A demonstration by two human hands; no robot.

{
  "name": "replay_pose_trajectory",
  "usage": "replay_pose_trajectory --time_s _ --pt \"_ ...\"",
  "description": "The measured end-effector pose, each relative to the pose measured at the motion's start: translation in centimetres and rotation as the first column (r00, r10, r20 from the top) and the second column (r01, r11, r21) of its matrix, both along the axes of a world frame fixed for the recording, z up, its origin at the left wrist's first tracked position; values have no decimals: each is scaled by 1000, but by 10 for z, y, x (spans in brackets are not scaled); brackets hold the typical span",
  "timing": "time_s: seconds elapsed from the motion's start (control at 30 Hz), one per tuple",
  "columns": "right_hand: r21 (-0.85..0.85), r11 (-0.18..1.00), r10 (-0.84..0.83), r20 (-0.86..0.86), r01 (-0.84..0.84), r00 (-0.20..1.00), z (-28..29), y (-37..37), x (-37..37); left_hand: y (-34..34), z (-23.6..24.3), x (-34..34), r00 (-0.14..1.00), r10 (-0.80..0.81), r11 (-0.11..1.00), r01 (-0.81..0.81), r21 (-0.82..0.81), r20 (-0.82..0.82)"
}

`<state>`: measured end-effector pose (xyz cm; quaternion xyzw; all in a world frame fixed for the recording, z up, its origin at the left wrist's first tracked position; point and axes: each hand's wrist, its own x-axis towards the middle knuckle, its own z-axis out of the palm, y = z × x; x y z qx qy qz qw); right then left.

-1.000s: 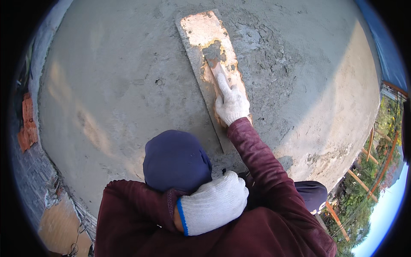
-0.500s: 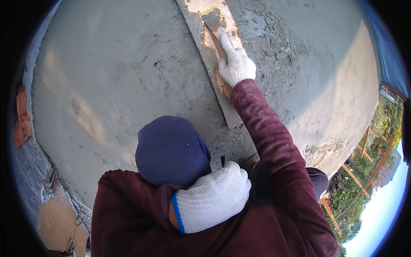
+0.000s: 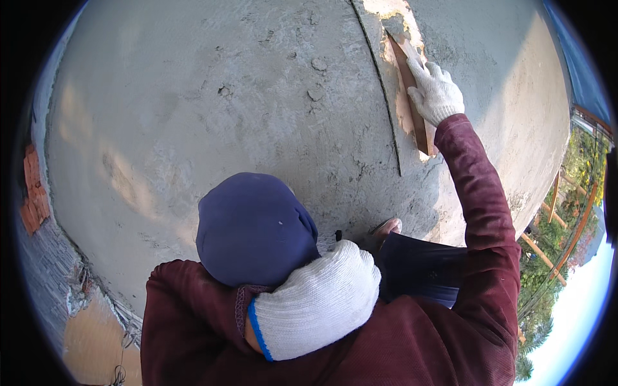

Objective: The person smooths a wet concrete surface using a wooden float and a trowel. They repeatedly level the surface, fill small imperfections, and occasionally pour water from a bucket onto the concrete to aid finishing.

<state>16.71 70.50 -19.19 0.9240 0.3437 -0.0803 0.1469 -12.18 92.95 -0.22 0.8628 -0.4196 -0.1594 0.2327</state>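
In the frame's upper right, my gloved right hand (image 3: 438,93) is gripping the handle (image 3: 420,136) of a long float (image 3: 393,80), which is resting on the grey cement surface (image 3: 212,122). At lower centre my gloved left hand (image 3: 318,302) is curling beside my navy knee (image 3: 254,225), its fingertips hiding; I cannot tell whether it is holding anything.

Long float (image 3: 394,96) (pale-patched) on cement (image 3: 193,116)
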Motion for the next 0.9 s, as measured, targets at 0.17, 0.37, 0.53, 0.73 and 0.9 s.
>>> replay_pose_trajectory --time_s 0.17,0.37,0.53,0.73,0.9 --pt "173 985 29 -240 13 970 158 -118 -8 -23 26 46 951 -125 964 184 192 -281" --pt "-191 870 -480 -111 455 870 282 -344 -172 -50 37 45 923 -128 966 198 163 -363" --pt "-706 192 -981 -150 682 120 225 -433 -352 -71 51 48 880 -242 941 315 121 -409" --pt "-352 209 -923 -378 912 66 161 -335 -439 -85 57 50 936 -215 901 300 313 -278" --pt "19 266 -830 -504 964 239 142 -382 -467 -111 72 100 886 -387 863 446 238 -256"
